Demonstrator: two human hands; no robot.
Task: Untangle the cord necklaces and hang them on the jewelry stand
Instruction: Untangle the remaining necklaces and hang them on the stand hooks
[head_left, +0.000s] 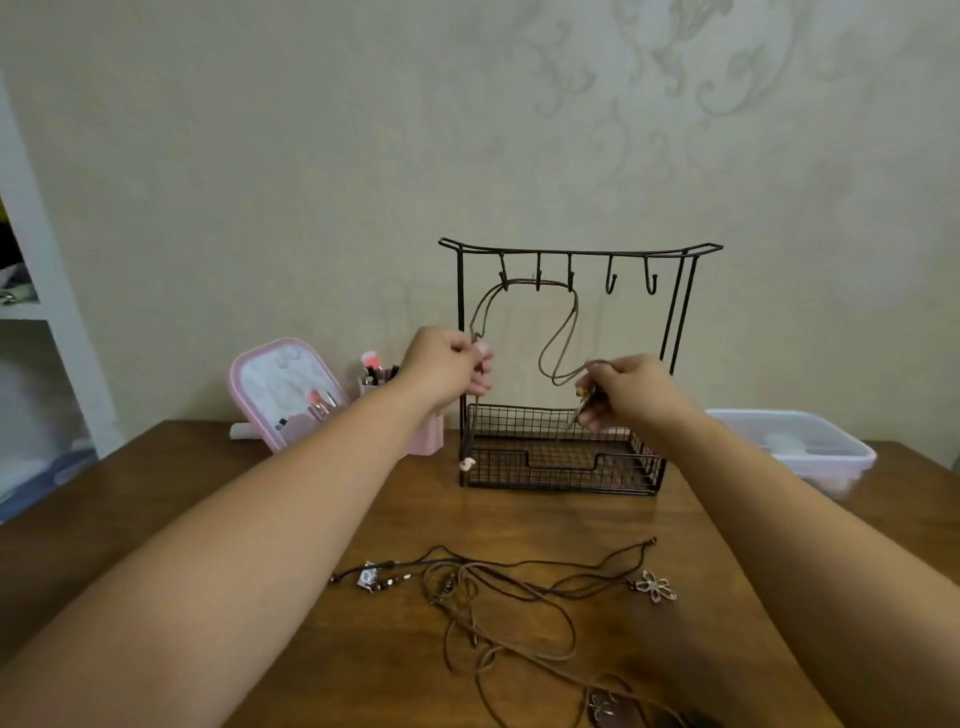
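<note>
Wooden table (218, 519) before a pale patterned wall (311, 156).
Both hands, left (447, 371) and right (626, 392), pinch a cord necklace (558, 332) draped on the wire jewelry stand (576, 364); tangled necklaces (509, 597) lie near.

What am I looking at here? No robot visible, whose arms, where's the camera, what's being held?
There is no machine: one head-worn camera looks down at a person's bare arms. The left hand and right hand each pinch part of a brown cord necklace draped over hooks of the black wire jewelry stand; each grip is closed on cord. On the wooden table lies a tangle of more cord necklaces, one with a flower pendant. Behind stand a pink mirror and a clear plastic box.
</note>
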